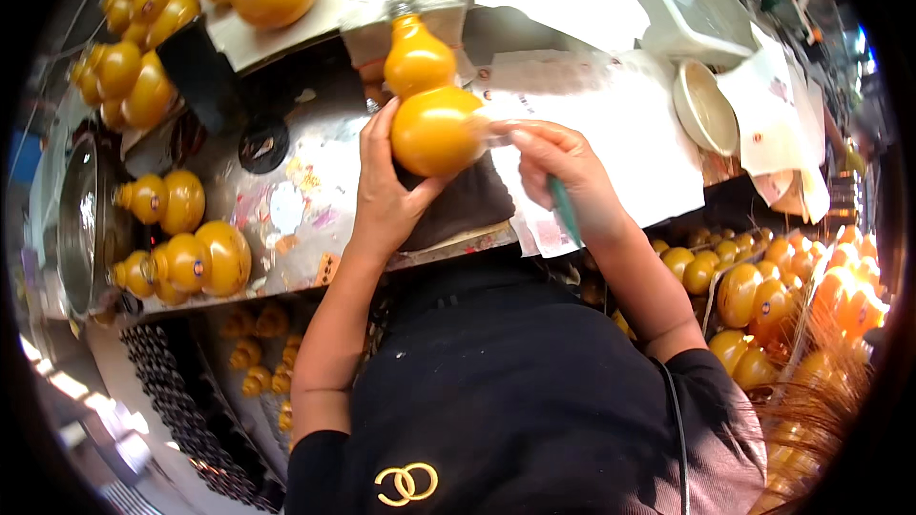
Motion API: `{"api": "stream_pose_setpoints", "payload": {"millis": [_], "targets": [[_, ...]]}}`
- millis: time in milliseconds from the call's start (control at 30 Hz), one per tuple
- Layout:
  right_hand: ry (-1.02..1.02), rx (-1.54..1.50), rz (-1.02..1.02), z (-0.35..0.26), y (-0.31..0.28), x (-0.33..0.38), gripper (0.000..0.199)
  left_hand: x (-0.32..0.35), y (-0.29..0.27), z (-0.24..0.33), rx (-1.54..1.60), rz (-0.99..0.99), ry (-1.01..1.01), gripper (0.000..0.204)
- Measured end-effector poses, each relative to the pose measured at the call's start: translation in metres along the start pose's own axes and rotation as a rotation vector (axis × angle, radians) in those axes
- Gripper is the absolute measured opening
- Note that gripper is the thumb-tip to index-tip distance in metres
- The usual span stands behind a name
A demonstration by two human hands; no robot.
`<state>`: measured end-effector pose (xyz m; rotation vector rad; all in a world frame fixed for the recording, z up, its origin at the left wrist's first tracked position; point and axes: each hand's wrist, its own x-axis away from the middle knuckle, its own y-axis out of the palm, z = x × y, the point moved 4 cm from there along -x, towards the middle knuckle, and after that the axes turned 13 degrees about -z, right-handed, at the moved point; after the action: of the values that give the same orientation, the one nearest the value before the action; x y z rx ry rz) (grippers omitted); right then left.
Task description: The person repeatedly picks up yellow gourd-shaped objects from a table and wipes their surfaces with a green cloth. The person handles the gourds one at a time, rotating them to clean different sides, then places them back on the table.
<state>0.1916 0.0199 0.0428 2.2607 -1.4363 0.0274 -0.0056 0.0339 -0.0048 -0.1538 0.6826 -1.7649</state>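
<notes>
A glossy orange-yellow bottle gourd lies on a dark pad at the middle of the worktable, its narrow end pointing away from me. My left hand is closed round the left and near side of its larger bulb. In my right hand is a slim tool with a green handle, pinched near its front. The blurred tip touches or nearly touches the right side of the larger bulb, and I cannot tell what kind of tip it is.
White paper sheets cover the table to the right, with a pale bowl and a clear plastic bin beyond. More gourds stand at the left beside a round metal pan. Crates of gourds sit low at the right.
</notes>
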Motion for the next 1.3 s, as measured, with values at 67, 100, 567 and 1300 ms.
{"api": "stream_pose_setpoints", "payload": {"millis": [67,100,567,1300], "targets": [[-0.017,0.032,-0.043,0.0,0.008,0.001,0.029,-0.002,0.003,0.0,-0.022,-0.031,-0.016,0.085],[-0.033,0.039,-0.082,-0.001,0.012,-0.001,0.028,-0.004,0.004,0.0,-0.037,-0.027,-0.007,0.085],[0.055,-0.22,-0.143,0.019,0.009,-0.015,0.034,-0.007,0.006,0.005,0.728,-0.145,-0.105,0.095],[0.019,0.552,-0.018,0.003,-0.022,-0.036,0.078,-0.015,-0.002,0.007,0.87,-0.15,-0.266,0.081]]}}
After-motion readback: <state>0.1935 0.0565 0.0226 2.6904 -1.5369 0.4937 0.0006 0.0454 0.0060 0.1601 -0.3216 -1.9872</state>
